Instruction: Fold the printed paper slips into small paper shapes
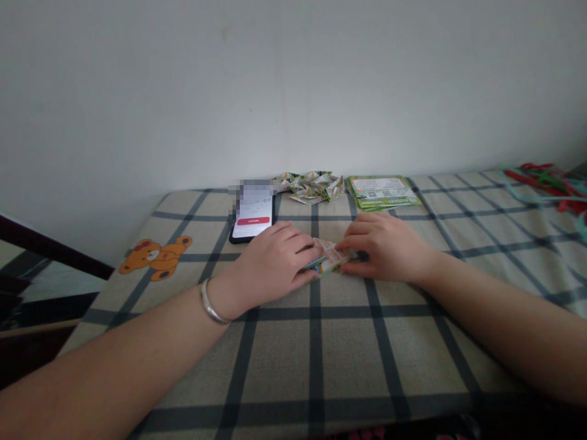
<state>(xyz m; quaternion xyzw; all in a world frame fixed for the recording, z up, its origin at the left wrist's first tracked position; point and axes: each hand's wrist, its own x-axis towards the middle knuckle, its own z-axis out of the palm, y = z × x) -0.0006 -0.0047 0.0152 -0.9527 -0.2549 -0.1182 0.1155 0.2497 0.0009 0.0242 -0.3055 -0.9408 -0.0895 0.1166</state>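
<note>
Head view: a pale wall took up the upper part, faintly marked. Below it, the table under a checked cloth, beige with dark bands. Two bare forearms came in from the near side, hands almost meeting at the middle. Left hand: thumb and forefinger pinching the left end of the paper, other fingers curled close together. Right hand: thumb and forefinger pinching the right end, remaining fingers bent, tips partly hidden. Far right, cords in a tangle, red, green and pale blue, too blurred to name more closely. Bear, orange, flat on the cloth to the left. Cards lay stacked near the wall, beyond the right hand. Phone lay face up beyond the left hand, screen lit, partly pixelated. Folded pieces, angular, green and white, were heaped between phone and cards. Paper sat low over the cloth between the hands, outline partly covered. Smallest: bracelet, silvery, left wrist. Step in hand, by my reading: folding or creasing the paper; fold lines not legible. Next move, I judged, called for level edges and steady fingertip pressure along the crease.
</note>
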